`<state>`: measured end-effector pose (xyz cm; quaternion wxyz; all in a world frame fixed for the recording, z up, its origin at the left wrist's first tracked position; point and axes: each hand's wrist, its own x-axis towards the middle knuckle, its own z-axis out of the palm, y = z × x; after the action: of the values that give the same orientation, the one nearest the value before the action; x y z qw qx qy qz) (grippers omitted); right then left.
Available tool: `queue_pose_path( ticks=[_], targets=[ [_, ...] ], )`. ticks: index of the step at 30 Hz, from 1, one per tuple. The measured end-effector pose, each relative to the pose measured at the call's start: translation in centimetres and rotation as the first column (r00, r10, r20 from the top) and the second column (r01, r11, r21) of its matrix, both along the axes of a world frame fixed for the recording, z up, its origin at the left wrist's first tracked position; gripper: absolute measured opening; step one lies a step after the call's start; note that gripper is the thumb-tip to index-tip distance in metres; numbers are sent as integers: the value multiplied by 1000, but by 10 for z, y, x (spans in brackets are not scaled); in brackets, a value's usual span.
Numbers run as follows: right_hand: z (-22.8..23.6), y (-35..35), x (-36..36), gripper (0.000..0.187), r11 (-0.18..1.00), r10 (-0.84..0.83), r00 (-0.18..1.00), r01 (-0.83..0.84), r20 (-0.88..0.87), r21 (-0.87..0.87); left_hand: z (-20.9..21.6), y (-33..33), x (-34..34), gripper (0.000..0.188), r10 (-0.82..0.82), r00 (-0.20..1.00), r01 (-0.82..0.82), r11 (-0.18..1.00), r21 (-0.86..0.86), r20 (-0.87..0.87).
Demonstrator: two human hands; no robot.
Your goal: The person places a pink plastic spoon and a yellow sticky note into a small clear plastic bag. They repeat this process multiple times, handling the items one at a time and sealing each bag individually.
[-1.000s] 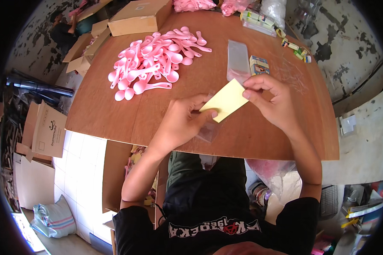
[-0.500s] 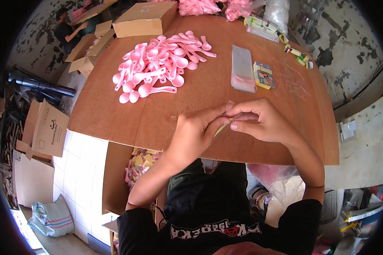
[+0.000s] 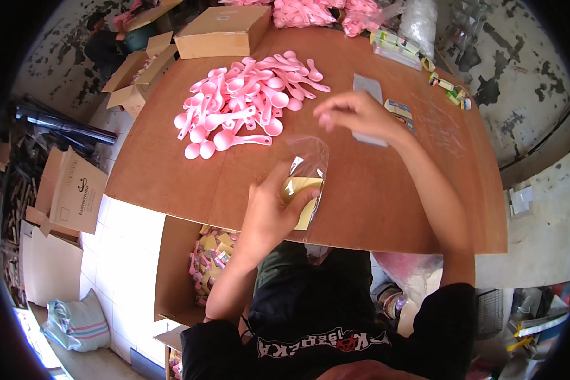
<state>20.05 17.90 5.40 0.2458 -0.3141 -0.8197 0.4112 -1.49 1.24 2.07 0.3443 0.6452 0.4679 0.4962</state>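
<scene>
My left hand (image 3: 267,212) grips a clear plastic bag (image 3: 314,155) above the near edge of the table, thumb across its front. A pale yellow card (image 3: 304,218) shows inside the bag's lower part. The bag's upper end stands up beyond my fingers. My right hand (image 3: 354,115) hangs over the table between the bag and a heap of pink plastic spoons (image 3: 237,120). Its fingers are stretched out toward the heap, slightly blurred, with nothing seen in them. My right wrist partly covers a stack of flat clear bags (image 3: 368,83) and a stack of printed cards (image 3: 398,109).
The brown wooden table (image 3: 418,202) curves around me. A closed cardboard box (image 3: 221,35) and pink bundles (image 3: 304,12) stand at its far side. Small rolls (image 3: 453,92) lie far right. Below on the left, an open carton (image 3: 177,266) holds many packed pieces. Another person works far left.
My hands have come apart. The left one has drawn back with the bag, now showing its yellow card. My right hand has let go of it and moved up, away from me.
</scene>
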Motion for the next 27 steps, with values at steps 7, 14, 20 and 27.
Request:
queue_pose_path(
  ticks=[7,14,20,27],
  targets=[
    [-54,130,-5,29,693,-547,808,291,218,659,-5,-6,-4,46,25,993,-19,998,53,-116],
    [-50,144,27,21,706,-491,849,257,195,660,-8,-7,-10,46,20,999,-19,1000,25,-47],
    [-19,47,64,20,747,-337,883,41,326,663,-4,-8,-15,43,12,996,-4,995,-104,83],
    [-12,24,58,19,813,-414,868,217,273,540,-7,0,5,47,-25,999,30,991,129,-44]
  ],
)
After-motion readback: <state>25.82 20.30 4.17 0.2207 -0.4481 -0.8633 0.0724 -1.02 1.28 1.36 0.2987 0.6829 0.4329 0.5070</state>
